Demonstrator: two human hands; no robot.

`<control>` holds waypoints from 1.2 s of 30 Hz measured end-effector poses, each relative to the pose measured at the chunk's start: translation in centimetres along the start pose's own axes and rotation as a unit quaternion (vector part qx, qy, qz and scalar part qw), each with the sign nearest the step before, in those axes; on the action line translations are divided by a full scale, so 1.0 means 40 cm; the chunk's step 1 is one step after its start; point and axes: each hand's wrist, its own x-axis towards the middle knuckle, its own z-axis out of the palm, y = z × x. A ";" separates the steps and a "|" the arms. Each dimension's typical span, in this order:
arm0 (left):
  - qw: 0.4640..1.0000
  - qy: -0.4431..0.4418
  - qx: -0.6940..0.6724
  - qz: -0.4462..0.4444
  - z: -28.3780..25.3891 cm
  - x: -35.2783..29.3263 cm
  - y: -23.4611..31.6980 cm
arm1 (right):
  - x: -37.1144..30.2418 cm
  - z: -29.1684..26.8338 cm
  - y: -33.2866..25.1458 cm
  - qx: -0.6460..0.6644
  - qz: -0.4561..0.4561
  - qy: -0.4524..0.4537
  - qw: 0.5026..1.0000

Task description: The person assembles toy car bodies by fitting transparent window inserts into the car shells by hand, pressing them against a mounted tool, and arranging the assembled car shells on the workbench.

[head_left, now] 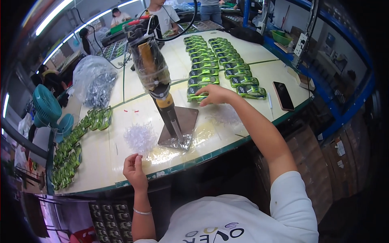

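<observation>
Two columns of shiny green toy cars with dark windows (203, 72) run away from me across the table. At the near end of the left column, my right hand (216, 96) has its fingers and thumb around the edge of the nearest toy car (194, 94). My left hand (135, 172) is at the front edge, its fingers curled into a pinch; whatever is between the fingertips is too small to make out. Just beyond it lies a heap of small clear plastic pieces (139, 137). Between my hands stands an upright plastic-wrapped tool (152, 67) on a square metal base plate (188, 121).
Green plastic parts (67, 160) are piled at the left edge, near a teal fan (46, 103). Behind them sits a clear bag of grey parts (97, 83). A phone (283, 96) and a thin white pen-like tool (270, 100) lie right. Other people work at the back.
</observation>
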 end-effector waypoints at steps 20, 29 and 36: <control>0.998 -0.015 0.062 0.016 0.015 0.002 -0.003 | -0.001 -0.005 0.066 -0.005 -0.066 0.429 0.901; 0.995 -0.023 0.090 0.028 -0.005 0.012 -0.026 | -0.452 0.024 -0.386 -0.039 -0.484 0.355 0.799; 0.993 -0.017 0.100 0.057 0.020 0.016 -0.029 | -0.632 0.054 -0.516 -0.023 -0.557 0.430 0.710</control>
